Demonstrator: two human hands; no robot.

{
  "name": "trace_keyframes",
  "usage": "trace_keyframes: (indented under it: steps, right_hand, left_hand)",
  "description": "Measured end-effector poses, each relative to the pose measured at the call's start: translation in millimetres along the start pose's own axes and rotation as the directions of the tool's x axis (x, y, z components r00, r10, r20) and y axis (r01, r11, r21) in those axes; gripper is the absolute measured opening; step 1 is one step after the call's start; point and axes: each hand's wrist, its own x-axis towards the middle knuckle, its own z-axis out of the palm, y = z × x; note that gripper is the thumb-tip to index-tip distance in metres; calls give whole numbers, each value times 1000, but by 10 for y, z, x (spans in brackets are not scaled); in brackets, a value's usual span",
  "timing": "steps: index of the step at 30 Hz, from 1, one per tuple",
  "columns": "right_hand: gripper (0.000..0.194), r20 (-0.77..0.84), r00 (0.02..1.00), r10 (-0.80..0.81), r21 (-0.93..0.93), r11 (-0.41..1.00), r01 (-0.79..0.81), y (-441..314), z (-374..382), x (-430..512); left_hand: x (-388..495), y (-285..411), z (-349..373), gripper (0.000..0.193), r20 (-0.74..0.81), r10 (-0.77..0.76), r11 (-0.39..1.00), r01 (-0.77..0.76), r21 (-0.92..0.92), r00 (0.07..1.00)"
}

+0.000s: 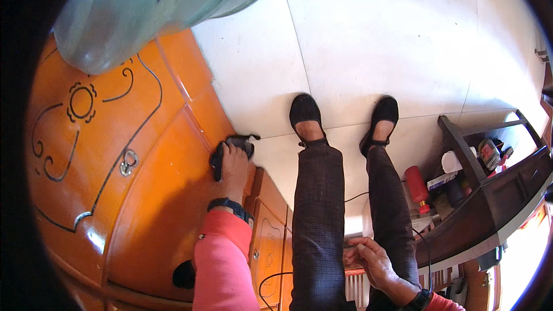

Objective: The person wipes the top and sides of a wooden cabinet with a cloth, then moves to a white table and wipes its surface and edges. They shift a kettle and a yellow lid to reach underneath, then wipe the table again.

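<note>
My left hand (234,165) is on a crumpled black item (240,143), perhaps cloth or a soft shoe, by the foot of a glossy orange wooden cabinet (173,181). Its fingers rest over the item; whether they grip it cannot be made out. My right hand (367,257) hangs beside my legs, fingers loosely bent, with nothing clearly visible in it. Both wrists wear dark bands. My feet, in black shoes (305,109), stand apart on the pale tiled floor (259,60).
A dark wooden table (488,207) stands at the right, with a red bottle (415,184), a glass jar (489,154) and a white container (451,162) under or beside it. A translucent greenish object (164,8) fills the upper left. A thin black cable (264,283) runs near my legs.
</note>
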Motion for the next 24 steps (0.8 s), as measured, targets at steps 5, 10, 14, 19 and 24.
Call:
trace_keyframes:
  steps: [5, 10, 14, 19, 24]
  right_hand:
    - [27, -24, 1000, 0, -13, 1000, 0, -69, 92, 15]
    - [27, -30, 999, -23, 9, 1000, 23, -46, 141, -74]
    - [27, -27, 993, -114, 70, 991, 115, 152, 27, -89]
    - [27, -141, 986, 88, -47, 994, -95, 452, -136, 182]
    - [30, 19, 1000, -21, -22, 1000, 22, 438, -281, 160]
  left_hand:
    - [286, -950, -532, 23, -182, -134, 991, 130, -32, 974]
    - [386, -1300, -707, 17, -278, -156, 988, 147, -52, 948]
    - [464, -1012, -587, 23, -262, -147, 989, 150, -7, 954]
    - [571, -506, -299, 29, -40, -124, 990, 121, -76, 991]
    - [346, 98, 7, 29, 28, -57, 992, 60, -108, 998]
